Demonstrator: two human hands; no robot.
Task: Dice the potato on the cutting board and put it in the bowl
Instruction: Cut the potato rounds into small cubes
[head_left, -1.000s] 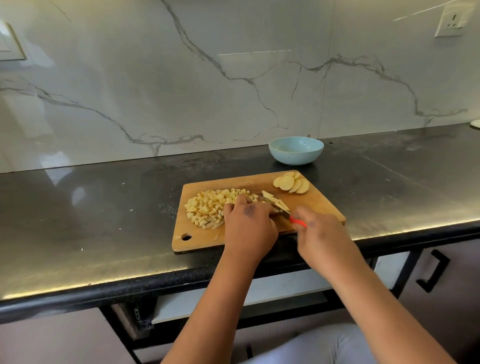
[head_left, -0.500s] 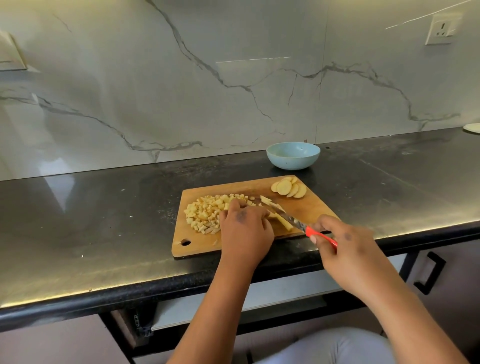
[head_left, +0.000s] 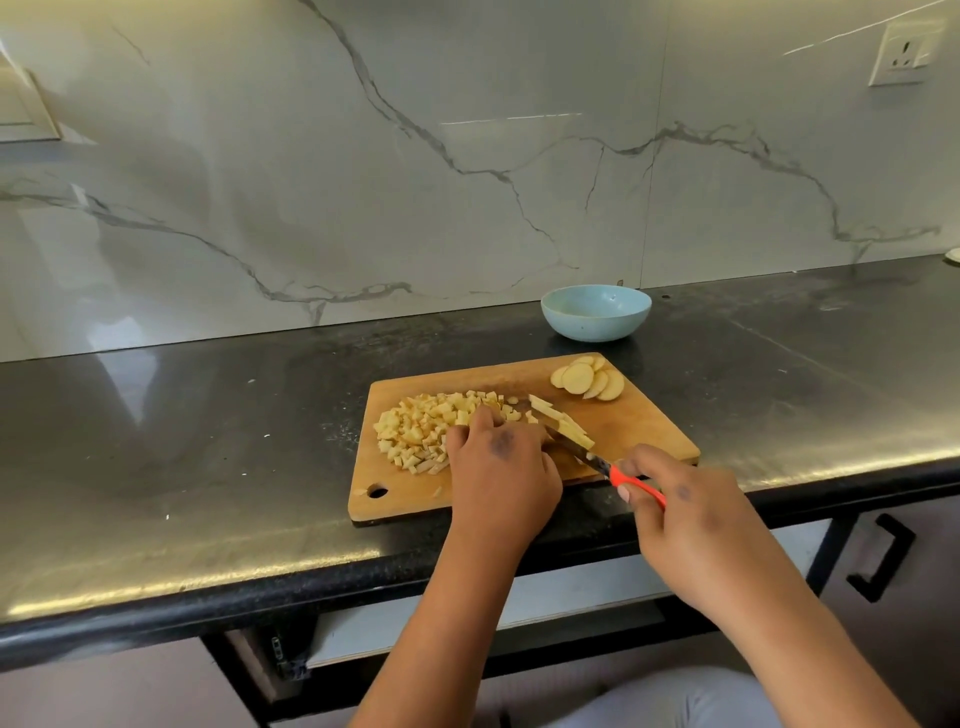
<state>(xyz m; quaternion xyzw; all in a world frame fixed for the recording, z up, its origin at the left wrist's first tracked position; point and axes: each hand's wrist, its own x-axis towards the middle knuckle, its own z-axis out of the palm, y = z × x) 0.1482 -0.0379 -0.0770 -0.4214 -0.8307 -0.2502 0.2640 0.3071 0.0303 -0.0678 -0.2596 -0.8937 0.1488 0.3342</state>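
A wooden cutting board (head_left: 649, 431) lies on the black counter. On its left part sits a heap of diced potato (head_left: 431, 428). Several round potato slices (head_left: 587, 378) lie at its far right corner. Potato strips (head_left: 558, 422) lie in the middle, and my left hand (head_left: 501, 478) rests on their near end with curled fingers. My right hand (head_left: 685, 519) grips the red handle of a knife (head_left: 597, 460), whose blade lies against the strips. A light blue bowl (head_left: 596, 313) stands behind the board; I see nothing in it.
The black counter (head_left: 208, 441) runs the full width, with a marble wall behind it. A wall socket (head_left: 904, 54) is at the top right. Below the counter edge are a cabinet door with a black handle (head_left: 883, 561) and a partly open drawer (head_left: 571, 603).
My right hand has drawn back toward me and to the right with the knife, so more of the blade and red handle shows. The left hand stays on the strips.
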